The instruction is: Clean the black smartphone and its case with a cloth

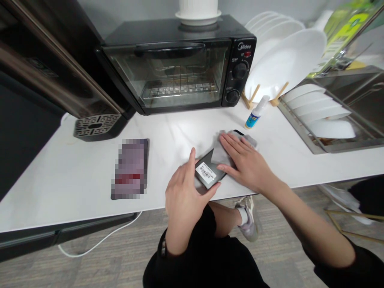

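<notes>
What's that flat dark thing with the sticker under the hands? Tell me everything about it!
The flat dark grey device with a white barcode sticker lies near the front edge of the white countertop. It looks thin, smooth and rectangular. A pale grey cloth covers much of it. The left hand grips its near corner, while the right hand presses flat on the cloth. Its far end peeks out black.

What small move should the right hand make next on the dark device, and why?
Probably slide the right hand with the grey cloth toward the uncovered labelled corner of the device, since the left hand steadies that end.
</notes>
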A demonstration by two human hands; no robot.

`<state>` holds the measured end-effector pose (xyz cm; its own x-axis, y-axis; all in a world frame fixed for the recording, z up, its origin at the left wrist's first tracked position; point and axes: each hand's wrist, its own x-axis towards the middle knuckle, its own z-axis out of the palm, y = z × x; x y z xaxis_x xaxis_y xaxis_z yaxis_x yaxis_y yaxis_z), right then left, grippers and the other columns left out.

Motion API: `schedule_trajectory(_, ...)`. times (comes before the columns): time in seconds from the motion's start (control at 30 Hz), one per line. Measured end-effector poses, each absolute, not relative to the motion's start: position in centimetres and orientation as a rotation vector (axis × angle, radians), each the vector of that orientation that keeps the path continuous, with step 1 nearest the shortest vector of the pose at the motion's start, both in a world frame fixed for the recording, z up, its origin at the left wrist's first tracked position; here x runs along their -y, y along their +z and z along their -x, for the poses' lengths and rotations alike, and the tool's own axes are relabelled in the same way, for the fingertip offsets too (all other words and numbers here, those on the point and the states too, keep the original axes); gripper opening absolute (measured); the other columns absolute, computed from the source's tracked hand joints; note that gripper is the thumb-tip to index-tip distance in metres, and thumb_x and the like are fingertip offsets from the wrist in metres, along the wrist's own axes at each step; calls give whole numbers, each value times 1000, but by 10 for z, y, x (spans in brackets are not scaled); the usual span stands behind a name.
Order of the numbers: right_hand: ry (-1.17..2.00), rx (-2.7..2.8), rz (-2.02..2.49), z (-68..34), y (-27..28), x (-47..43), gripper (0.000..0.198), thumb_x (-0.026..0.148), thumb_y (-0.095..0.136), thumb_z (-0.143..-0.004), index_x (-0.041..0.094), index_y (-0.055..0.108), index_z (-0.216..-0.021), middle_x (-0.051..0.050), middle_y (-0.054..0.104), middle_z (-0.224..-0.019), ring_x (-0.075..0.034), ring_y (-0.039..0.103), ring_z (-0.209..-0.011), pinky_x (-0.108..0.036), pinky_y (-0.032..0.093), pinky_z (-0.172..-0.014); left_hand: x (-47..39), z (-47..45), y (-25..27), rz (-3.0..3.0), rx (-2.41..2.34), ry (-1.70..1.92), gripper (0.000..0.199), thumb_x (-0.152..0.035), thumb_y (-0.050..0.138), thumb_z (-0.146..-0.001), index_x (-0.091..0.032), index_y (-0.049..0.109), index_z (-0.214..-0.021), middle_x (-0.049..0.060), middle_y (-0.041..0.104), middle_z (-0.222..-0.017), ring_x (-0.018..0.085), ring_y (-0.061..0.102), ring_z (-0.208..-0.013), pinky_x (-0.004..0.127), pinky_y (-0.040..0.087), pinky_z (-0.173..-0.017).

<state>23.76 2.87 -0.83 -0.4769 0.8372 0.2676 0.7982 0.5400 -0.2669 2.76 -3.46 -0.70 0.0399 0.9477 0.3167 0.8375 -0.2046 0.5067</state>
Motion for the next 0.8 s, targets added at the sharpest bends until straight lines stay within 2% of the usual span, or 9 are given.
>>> schedule_trajectory(0.07,151,2452,1291,-232,-8,-27,96,77,41,-97,6,34,-162,-20,35,-169,-34,29,-161,-61,27,-131,34,-27,-7,-2134,-1856,891,103,-45,83,-82,-25,26,-166,8,72,-136,28,69,-123,39,54,-106)
schedule_trajectory(0.17,264,2600,962,-216,-2,-10,106,83,43,-92,5,32,-163,-20,33,-170,-30,25,-163,-55,23,-134,35,-25,-6,-2157,-1867,838,102,-44,81,-83,-23,26,-166,11,71,-138,30,70,-122,40,57,-103)
schedule_trajectory(0.27,424,2631,797,-209,11,-1,95,76,39,-98,7,31,-163,-17,34,-170,-24,28,-162,-48,26,-134,35,-25,-5,-2164,-1882,806,104,-41,82,-80,-20,27,-165,13,69,-141,31,70,-123,40,58,-102)
schedule_trajectory(0.33,427,2558,888,-208,16,-5,75,62,34,-107,12,34,-163,-12,32,-172,-22,27,-162,-48,28,-133,35,-27,-5,-2166,-1905,809,102,-38,82,-80,-20,28,-165,13,68,-142,31,69,-124,41,57,-103)
schedule_trajectory(0.4,361,2515,972,-205,16,-14,65,53,31,-110,13,38,-162,-10,31,-173,-23,24,-163,-50,30,-132,35,-28,-5,-2168,-1938,794,98,-33,81,-81,-21,30,-164,13,68,-142,31,70,-122,41,57,-102)
schedule_trajectory(0.5,251,2583,997,-199,7,-28,64,50,31,-110,10,41,-160,-12,33,-171,-27,27,-162,-52,28,-132,34,-29,-6,-2172,-1951,789,98,-28,80,-80,-21,30,-164,13,66,-145,31,70,-123,41,57,-102)
schedule_trajectory(0.67,179,2574,1256,-216,-4,-63,66,50,34,-109,8,40,-161,-16,35,-170,-30,30,-161,-57,28,-131,34,-27,-8,-2166,-1896,843,107,-42,86,-79,-23,25,-165,8,72,-135,28,69,-122,39,55,-105)
schedule_trajectory(0.8,141,2532,1445,-222,-2,-71,71,50,33,-109,1,38,-160,-21,32,-170,-37,25,-162,-60,25,-132,34,-28,-8,-2152,-1891,859,108,-43,86,-79,-24,25,-166,6,72,-135,26,69,-122,38,55,-105)
